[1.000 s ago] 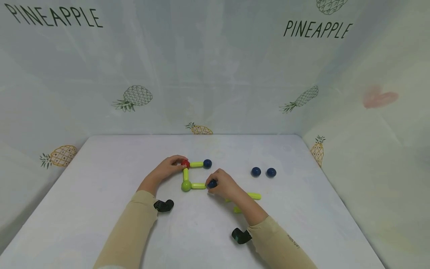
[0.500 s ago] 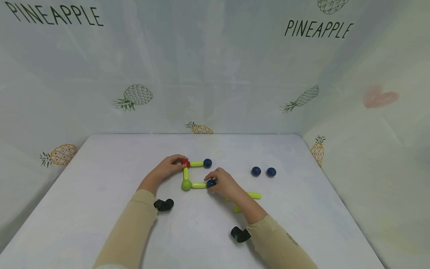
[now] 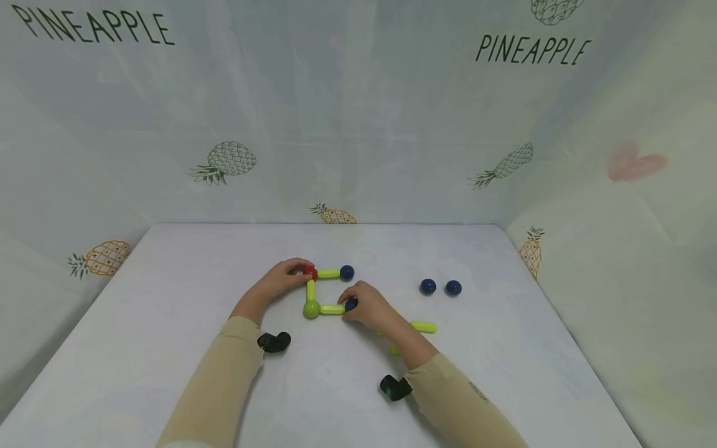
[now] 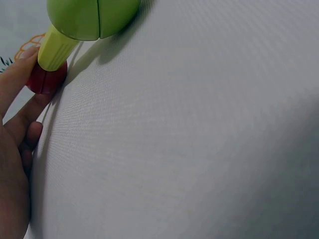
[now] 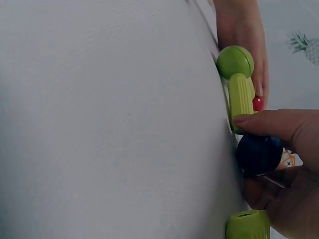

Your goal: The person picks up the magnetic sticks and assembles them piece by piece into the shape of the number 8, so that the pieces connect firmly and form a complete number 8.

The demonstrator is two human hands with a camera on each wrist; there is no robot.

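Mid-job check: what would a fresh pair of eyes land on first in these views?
Probably the bright yellow-green, open-sided frame mid-table, its red ball in the grip of the left hand and its near blue ball in that of the right hand. Next, two loose dark blue balls farther right on the white table, then the pineapple-printed backdrop behind.

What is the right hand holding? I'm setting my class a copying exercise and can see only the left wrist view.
Observer: The right hand grips a dark blue ball.
Teacher: I see one short rod between the red ball and the green ball. Does another rod leave the red one?
Observer: Yes, a yellow-green rod runs from it to a second blue ball.
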